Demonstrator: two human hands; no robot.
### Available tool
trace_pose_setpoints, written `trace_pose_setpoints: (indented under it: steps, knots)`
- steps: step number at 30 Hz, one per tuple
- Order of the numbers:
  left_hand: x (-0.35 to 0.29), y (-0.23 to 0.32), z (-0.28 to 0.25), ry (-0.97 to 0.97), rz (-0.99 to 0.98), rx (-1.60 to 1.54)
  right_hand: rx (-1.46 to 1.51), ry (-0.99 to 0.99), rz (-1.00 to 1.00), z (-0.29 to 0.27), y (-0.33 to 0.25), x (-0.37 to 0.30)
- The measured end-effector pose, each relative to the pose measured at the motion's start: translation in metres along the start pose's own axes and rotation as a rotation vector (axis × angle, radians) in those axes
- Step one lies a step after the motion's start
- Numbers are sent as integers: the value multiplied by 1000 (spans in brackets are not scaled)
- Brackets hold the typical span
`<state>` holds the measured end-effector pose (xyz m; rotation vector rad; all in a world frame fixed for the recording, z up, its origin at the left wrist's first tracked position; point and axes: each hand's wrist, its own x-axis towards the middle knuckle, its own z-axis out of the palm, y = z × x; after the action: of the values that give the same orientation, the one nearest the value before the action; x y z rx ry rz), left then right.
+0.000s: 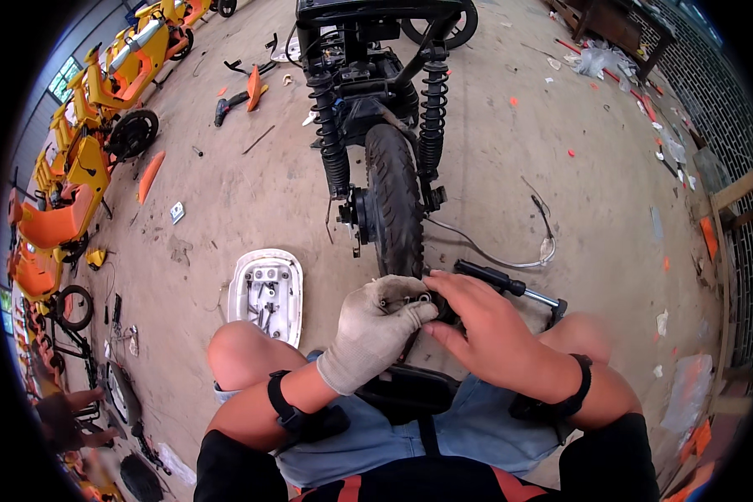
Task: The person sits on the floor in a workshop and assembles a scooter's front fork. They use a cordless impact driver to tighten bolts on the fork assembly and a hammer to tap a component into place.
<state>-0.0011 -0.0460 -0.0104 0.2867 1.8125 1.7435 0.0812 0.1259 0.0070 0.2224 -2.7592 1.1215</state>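
My left hand (375,328), in a pale work glove, is closed with its fingers bent round a small dark metal part (427,298) that has a shiny ring. Bare, my right hand (477,322) meets it from the other side, its fingers curved over the part and thumb close to the gloved fingertips. Most of the part is hidden between the hands. Just beyond them stands the black tyre (391,201) of a stripped scooter frame, with coil-spring shock absorbers (433,117) on both sides of the wheel.
A white tray (296,289) of bolts and small metal pieces lies left of the wheel. To the right are a black cylindrical piece with a shiny rod (510,286) and a loose cable (485,255). A power drill (228,107) lies farther off; yellow scooters (67,188) line the left.
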Motion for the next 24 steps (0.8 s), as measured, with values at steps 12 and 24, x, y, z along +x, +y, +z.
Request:
trace_pose_setpoints:
  steps: [12, 24]
  knots:
    - [48, 15, -6, -46, 494, 628, 204, 103, 87, 25, 32, 29]
    - [51, 12, -17, -130, 664, 988, 108, -33, 76, 25, 36, 34]
